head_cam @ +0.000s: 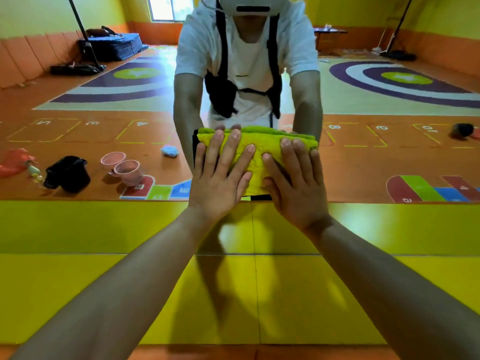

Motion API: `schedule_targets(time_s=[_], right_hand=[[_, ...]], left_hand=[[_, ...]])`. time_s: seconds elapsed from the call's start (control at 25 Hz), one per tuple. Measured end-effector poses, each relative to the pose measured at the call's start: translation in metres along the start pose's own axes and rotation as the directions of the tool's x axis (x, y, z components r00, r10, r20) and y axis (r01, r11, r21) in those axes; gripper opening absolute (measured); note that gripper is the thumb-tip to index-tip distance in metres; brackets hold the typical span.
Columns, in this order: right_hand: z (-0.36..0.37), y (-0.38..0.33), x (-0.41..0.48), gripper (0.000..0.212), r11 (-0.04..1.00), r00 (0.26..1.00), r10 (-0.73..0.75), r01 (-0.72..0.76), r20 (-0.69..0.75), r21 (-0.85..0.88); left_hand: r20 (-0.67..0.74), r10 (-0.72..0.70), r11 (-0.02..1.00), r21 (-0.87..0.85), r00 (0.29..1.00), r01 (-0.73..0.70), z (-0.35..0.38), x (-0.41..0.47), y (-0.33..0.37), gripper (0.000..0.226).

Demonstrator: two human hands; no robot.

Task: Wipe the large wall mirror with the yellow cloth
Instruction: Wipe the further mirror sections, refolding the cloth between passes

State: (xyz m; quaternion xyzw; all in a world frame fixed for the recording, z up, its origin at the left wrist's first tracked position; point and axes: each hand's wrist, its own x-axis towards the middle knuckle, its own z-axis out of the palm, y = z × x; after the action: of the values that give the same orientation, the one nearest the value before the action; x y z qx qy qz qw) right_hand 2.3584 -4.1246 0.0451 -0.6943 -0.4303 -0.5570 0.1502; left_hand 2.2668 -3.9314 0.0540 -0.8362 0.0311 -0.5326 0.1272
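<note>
The large wall mirror point(363, 157) fills the upper part of the head view, above yellow wall padding. A folded yellow cloth point(255, 158) lies flat against the glass near the mirror's bottom edge. My left hand point(219, 178) presses on the cloth's left side with straight, spread fingers. On the cloth's right side my right hand point(298, 183) presses the same way. Both palms hang over the mirror's lower edge. The reflection shows my own body and arms behind the cloth.
Yellow padded panels point(104, 229) run below the mirror, with an orange strip point(233, 353) at the bottom. Reflected in the glass are two pink cups point(122, 166), a black bag point(67, 174), a spray bottle point(35, 170) and a blue rag point(170, 151) on the orange floor.
</note>
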Motion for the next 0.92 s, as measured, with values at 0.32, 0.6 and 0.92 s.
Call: schedule_targets(time_s=[0.32, 0.6, 0.92], right_hand=[[-0.003, -0.04, -0.105, 0.056, 0.991, 0.939, 0.08, -0.113, 0.334, 0.079], [-0.006, -0.062, -0.159, 0.059, 0.985, 0.849, 0.084, -0.149, 0.522, 0.083], [-0.008, -0.093, -0.229, 0.054, 0.959, 0.674, 0.119, -0.268, 0.729, 0.091]], left_hand=[[0.314, -0.038, 0.996, -0.07, 0.949, 0.063, 0.003, -0.102, 0.04, 0.062], [0.599, -0.053, 0.992, -0.059, 0.799, 0.11, -0.013, -0.15, 0.062, 0.071], [0.815, -0.039, 0.981, -0.077, 0.578, 0.175, -0.007, -0.214, 0.089, 0.068]])
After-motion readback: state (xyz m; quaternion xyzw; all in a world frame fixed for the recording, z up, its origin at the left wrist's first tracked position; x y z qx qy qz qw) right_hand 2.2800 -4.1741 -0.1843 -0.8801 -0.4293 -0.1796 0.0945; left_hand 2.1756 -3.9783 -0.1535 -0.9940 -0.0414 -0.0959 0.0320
